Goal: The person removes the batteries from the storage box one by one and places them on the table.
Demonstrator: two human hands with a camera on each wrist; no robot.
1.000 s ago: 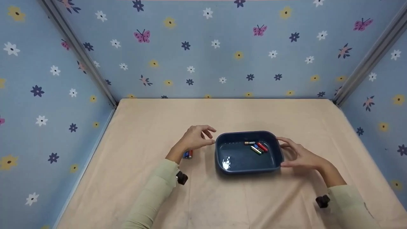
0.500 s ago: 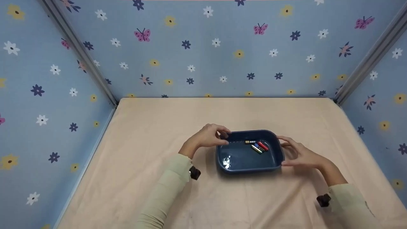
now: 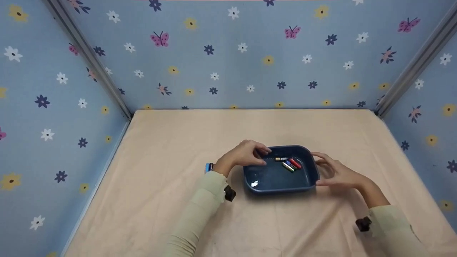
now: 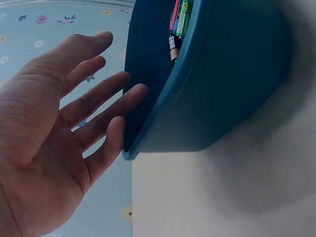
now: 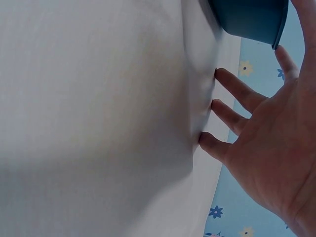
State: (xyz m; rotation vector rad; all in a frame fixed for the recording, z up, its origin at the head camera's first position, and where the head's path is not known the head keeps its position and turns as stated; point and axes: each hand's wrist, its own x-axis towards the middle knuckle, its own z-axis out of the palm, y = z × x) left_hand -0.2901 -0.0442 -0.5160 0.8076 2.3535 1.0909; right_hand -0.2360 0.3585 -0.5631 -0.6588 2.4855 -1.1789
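A dark blue rectangular tub (image 3: 280,190) stands on the tabletop. Toward its back right lie several small batteries (image 3: 289,165), red, green and dark with copper. My left hand (image 3: 246,154) hovers over the tub's left end, its fingers loosely bent and nothing between them; the left wrist view shows the bare palm (image 4: 54,163) and fingertips beside the rim. On the tub's right side is my right hand (image 3: 337,175), fingers spread, a fingertip right at the rim. In the right wrist view, its other fingertips (image 5: 222,74) touch the cloth.
More batteries (image 3: 209,167) lie on the cloth left of the tub, partly hidden behind my left wrist. A beige cloth (image 3: 178,132) with some folds covers the table. Blue flower-patterned walls (image 3: 228,53) enclose its back and both sides.
My left hand has moved rightward from beside the tub to above its left end, its sleeve passing over the batteries on the cloth. The right hand and the tub stay in place.
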